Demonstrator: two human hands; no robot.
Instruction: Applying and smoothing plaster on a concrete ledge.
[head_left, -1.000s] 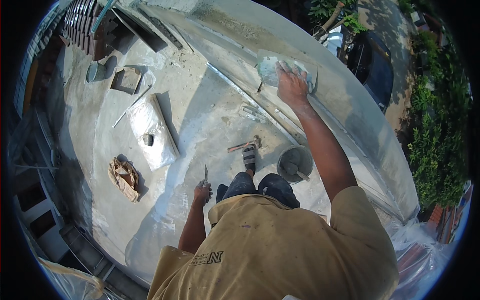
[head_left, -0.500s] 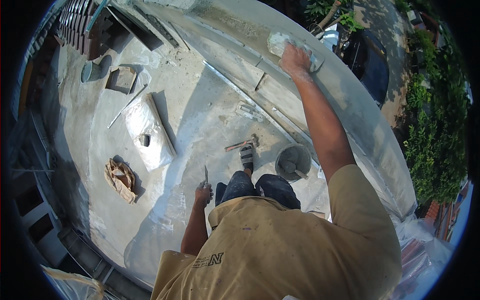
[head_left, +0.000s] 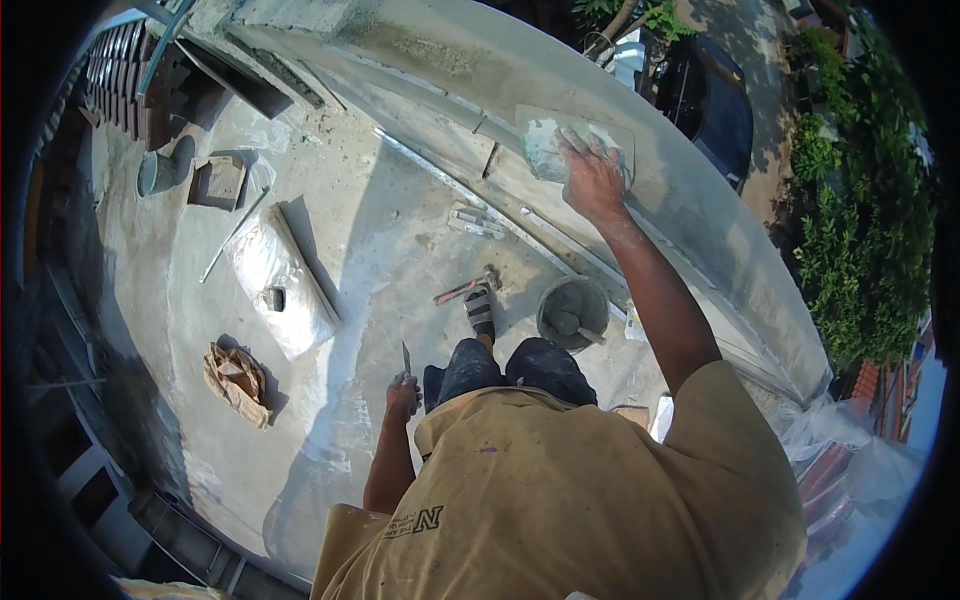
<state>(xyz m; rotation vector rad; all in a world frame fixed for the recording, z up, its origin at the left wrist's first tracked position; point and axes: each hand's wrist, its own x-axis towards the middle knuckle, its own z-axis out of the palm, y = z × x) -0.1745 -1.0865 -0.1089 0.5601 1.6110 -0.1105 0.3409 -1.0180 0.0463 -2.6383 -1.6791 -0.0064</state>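
Note:
My right hand (head_left: 594,185) is stretched ahead to the right, over a flat, pale green plastering float (head_left: 538,142). Its fingers reach across the back of the plate, which lies against the smooth grey top of a curving wall (head_left: 690,205). Any handle is hidden under the hand. Low by my left thigh, my left hand (head_left: 402,398) is closed around a small putty knife (head_left: 406,358), its narrow blade pointing up. Near my feet stands a bucket (head_left: 544,322) of grey mortar, with a trowel (head_left: 588,335) resting in it.
A hammer (head_left: 460,291) lies beside my sandalled foot. Long metal straightedges (head_left: 450,182) run along the wall's base. Leftward on the concrete floor are a plastic-wrapped bundle (head_left: 275,265), a crumpled paper bag (head_left: 237,385), an open box (head_left: 216,182) and a pail (head_left: 156,174).
My right hand and the float have come slightly nearer and left in view; the fingers now lie more stretched over the plate. The whole view has shifted a little. My left hand keeps the putty knife.

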